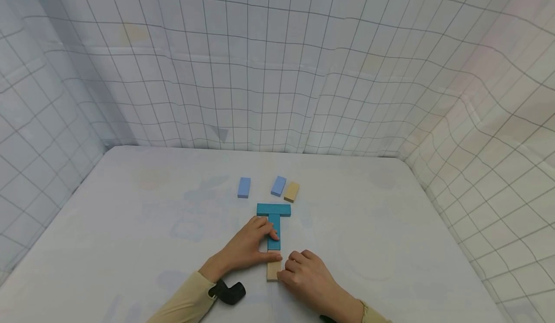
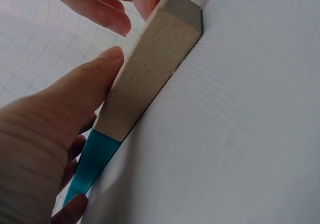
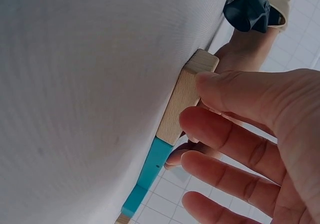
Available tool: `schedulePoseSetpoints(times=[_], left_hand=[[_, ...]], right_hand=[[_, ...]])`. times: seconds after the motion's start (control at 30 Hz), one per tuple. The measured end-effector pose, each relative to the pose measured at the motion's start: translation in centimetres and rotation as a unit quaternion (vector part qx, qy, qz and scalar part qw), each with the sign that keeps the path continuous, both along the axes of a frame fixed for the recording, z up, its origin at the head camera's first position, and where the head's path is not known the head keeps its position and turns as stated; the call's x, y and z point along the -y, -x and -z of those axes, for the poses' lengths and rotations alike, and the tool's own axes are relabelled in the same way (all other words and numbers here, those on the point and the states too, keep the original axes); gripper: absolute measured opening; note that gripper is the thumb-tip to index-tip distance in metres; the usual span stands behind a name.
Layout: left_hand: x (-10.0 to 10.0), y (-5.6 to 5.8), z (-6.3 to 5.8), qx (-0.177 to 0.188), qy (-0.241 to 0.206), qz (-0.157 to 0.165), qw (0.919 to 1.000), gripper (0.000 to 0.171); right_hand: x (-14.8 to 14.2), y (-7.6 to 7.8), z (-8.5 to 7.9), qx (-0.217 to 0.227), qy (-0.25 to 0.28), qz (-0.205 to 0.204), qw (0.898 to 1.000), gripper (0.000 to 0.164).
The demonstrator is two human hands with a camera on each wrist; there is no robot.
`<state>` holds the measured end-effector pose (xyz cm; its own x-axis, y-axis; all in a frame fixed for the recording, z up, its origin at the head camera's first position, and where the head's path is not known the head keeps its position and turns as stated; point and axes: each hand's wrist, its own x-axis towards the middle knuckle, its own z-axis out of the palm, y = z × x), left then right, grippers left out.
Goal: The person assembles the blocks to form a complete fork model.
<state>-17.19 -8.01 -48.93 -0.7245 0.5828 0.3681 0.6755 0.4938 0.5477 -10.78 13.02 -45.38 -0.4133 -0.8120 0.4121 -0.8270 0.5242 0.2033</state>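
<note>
We had a plain wooden block (image 1: 273, 273) flat on the white table (image 1: 368, 226), end to end with a teal block (image 1: 275, 223) that met a crosswise teal bar (image 1: 274, 210). Our left hand (image 1: 248, 245) was spread, thumb on the wood, fingers on the teal block. Our right hand (image 1: 309, 280) had thumb and index fingertip at the wood's near end; we could not tell whether they pinched it. Beyond lay two blue blocks (image 1: 244, 187) and a tan block (image 1: 292, 191), before a gridded curtain (image 1: 277, 63).
</note>
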Motion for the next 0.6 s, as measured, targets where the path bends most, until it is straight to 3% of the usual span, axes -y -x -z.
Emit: schedulePoseSetpoints(times=[0.37,0.6], left_hand=[[-0.1,-0.06,-0.03,0.01,-0.011,0.003,0.9999,0.034],[-0.02,-0.72,-0.29,0.017,0.0,-0.007,0.9998,0.031]], right_hand=[[-0.06,0.08,0.1,-0.003,0.018,-0.008,1.0,0.014],[-0.08,0.01,0.01,0.013,0.011,-0.009,1.0,0.011]])
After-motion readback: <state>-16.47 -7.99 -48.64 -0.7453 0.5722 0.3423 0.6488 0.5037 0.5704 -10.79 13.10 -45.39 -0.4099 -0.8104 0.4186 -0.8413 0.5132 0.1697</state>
